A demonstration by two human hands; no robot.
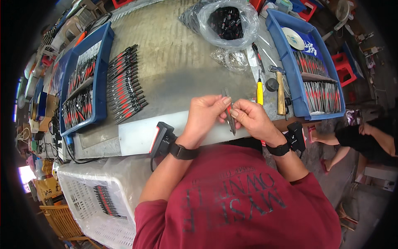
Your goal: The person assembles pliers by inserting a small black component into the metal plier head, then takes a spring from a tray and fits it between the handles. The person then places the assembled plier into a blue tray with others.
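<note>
In front of my chest, above the white sheet [145, 132] at the table's near edge, both hands hold one slim tool [229, 111] with grey metal parts, a red middle and a narrow pointed lower end. My left hand [207, 111] pinches its upper part between thumb and fingers. My right hand [253, 118] grips its side lower down, with the thumb across it. The fingers hide part of the tool, so its exact kind is unclear. A row of similar black-and-red tools [124, 85] lies left of my hands.
Blue trays with similar tools flank the table, one at left [98, 79] and one at right [292, 85]. A yellow-handled screwdriver [260, 92] and hammer [281, 97] lie near my right hand. Farther off stands a plastic bag [248, 31] of black parts. A white basket [120, 195] is lower left.
</note>
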